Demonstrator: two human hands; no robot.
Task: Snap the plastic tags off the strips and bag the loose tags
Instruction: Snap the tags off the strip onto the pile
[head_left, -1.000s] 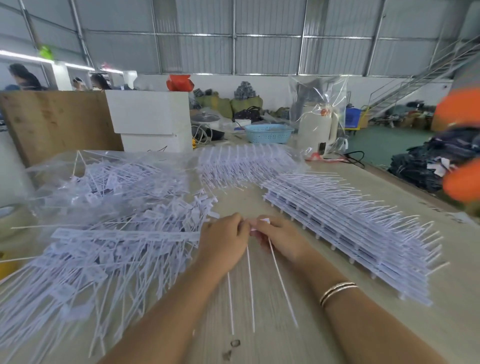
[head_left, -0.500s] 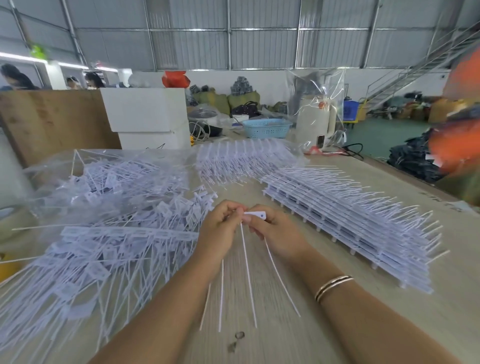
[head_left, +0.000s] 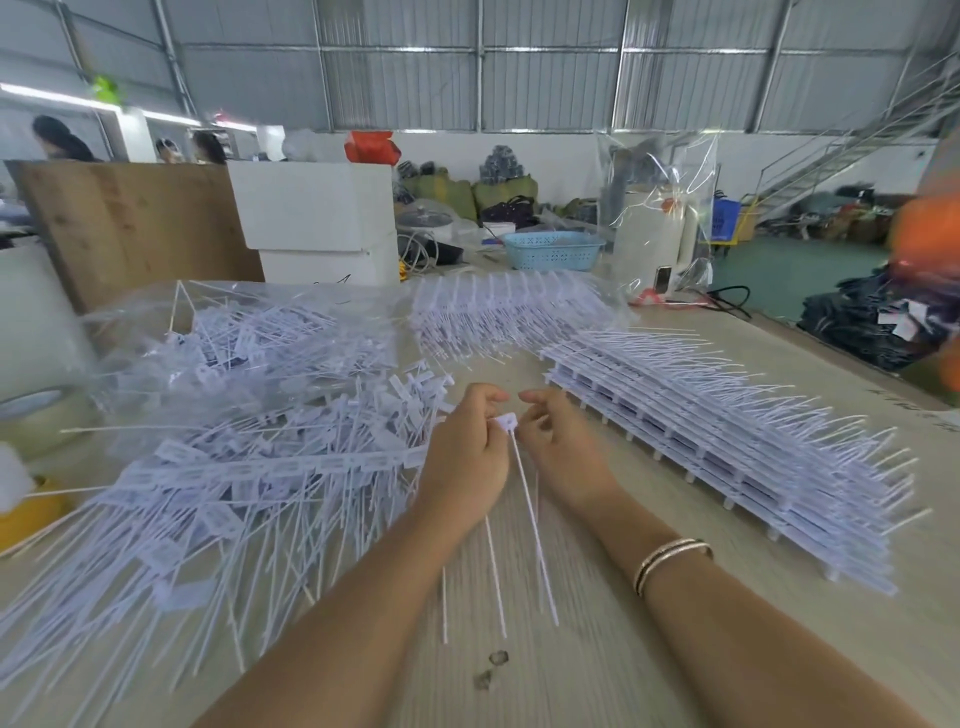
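Worktop (head_left: 597, 670), pale wood grain, fills the lower view. Landmark: stack of uncut strips (head_left: 727, 441), neat layers running diagonally, thin tails pointing up and right. Left of the stack, across the worktop, a big loose heap of tags (head_left: 218, 493), tails fanned toward the near edge. Behind that heap, also left of the stack, a clear bag (head_left: 249, 332) w/ more tags inside. Beyond the stack's far end, another batch of strips under clear plastic (head_left: 509, 306). Just left of the stack's near-middle, both hands meet over bare worktop. Left hand (head_left: 467, 462) has its fingers curled round a few tags, tails hanging down toward the person. Right hand (head_left: 561, 447), fingers bent, pinches at the white head of one tag (head_left: 506, 422) btwn the two hands. Bracelet (head_left: 670, 558) on the right wrist.
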